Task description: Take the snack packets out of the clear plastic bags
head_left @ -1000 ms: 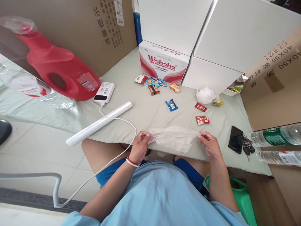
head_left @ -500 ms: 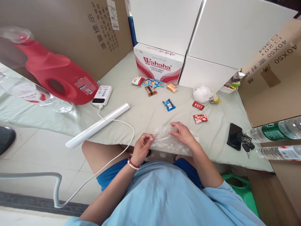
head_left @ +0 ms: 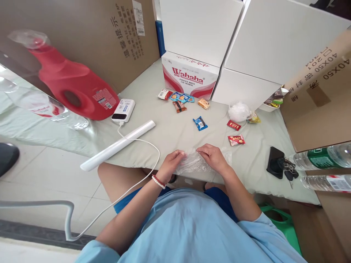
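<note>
Left hand [head_left: 173, 162]: fingertips pinching crumpled clear plastic bag [head_left: 189, 164] | Right hand [head_left: 213, 157]: pinching the same bag | Bag: lower centre of frame, by pale green cloth [head_left: 170, 135] edge | Blue rectangular snack packet [head_left: 200, 123]: right of centre, apart from both hands

Around the Wahaha box [head_left: 189, 75]
Left of it I see a jug [head_left: 87, 86]; left and nearer me, a white bar [head_left: 118, 146]; right and nearer me, a phone [head_left: 275, 162] and keys [head_left: 290, 170].
</note>
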